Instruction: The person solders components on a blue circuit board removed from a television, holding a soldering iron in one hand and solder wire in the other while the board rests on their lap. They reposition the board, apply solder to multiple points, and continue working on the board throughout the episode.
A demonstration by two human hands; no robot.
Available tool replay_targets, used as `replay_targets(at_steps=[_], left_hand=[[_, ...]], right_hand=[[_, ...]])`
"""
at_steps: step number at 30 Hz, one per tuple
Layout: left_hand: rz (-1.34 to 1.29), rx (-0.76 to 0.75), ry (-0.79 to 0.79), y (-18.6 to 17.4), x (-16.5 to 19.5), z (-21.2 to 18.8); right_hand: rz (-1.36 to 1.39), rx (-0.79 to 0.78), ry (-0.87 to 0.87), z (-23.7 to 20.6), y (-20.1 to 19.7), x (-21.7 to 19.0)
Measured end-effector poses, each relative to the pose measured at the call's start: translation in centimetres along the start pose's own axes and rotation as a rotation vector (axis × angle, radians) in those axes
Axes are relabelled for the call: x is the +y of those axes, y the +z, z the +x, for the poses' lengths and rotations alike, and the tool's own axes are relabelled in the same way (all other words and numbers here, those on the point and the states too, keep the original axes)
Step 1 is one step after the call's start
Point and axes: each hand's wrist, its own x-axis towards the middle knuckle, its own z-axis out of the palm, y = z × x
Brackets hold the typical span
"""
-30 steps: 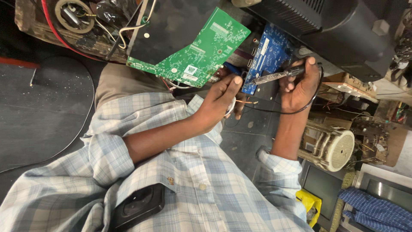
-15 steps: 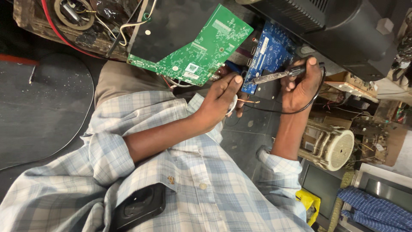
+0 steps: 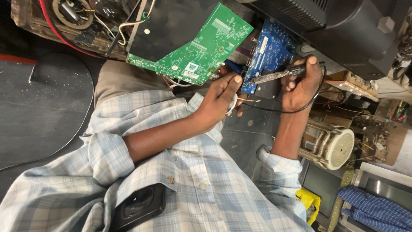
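Head view, looking down over a plaid-shirted chest at two bare hands working on electronics. Right hand [image 3: 302,79] is closed around a soldering iron [image 3: 274,75], its metal tip pointing left toward the near edge of a blue board [image 3: 268,53]. Left hand [image 3: 221,96] sits just left of that tip, fingers pinched shut on what looks like thin wire [image 3: 249,100] with bare copper ends; exactly what else it grips is hard to tell. A green board [image 3: 193,49] lies tilted to the far left of the blue one, touching or overlapping it. Judging by the pose, the step in hand is soldering a wire near the blue board's edge; the next move would call for a steady tip meeting wire and pad together, with fingers kept off the hot metal. Count: two circuit boards, one iron, one black cord [image 3: 274,109] looping from it. A dark set casing [image 3: 334,21] stands far right, a pale wound coil [image 3: 330,144] near right, and a black phone [image 3: 139,206] rests in the shirt pocket.
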Motion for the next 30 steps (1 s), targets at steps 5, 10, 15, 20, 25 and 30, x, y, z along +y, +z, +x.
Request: replay_targets(at_steps=[5, 10, 15, 20, 25, 30], left_hand=[[0.016, 0.008, -0.015, 0.0, 0.1, -0.1], [0.002, -0.009, 0.006, 0.0, 0.2, -0.2], [0.027, -0.008, 0.012, 0.1, 0.4, -0.2], [0.072, -0.007, -0.003, 0.2, 0.5, -0.2], [0.102, -0.022, 0.028, 0.3, 0.6, -0.2], [0.138, -0.085, 0.053, -0.2, 0.3, -0.1]], right_hand=[[0.028, 0.000, 0.007, 0.1, -0.1, 0.1], [0.029, -0.014, 0.002, 0.0, 0.1, 0.0], [0.033, -0.019, -0.019, -0.2, 0.4, -0.1], [0.098, 0.004, 0.008, -0.1, 0.5, -0.2], [0.136, 0.037, 0.053, 0.1, 1.1, -0.5], [0.153, 0.023, 0.032, -0.2, 1.5, -0.8]])
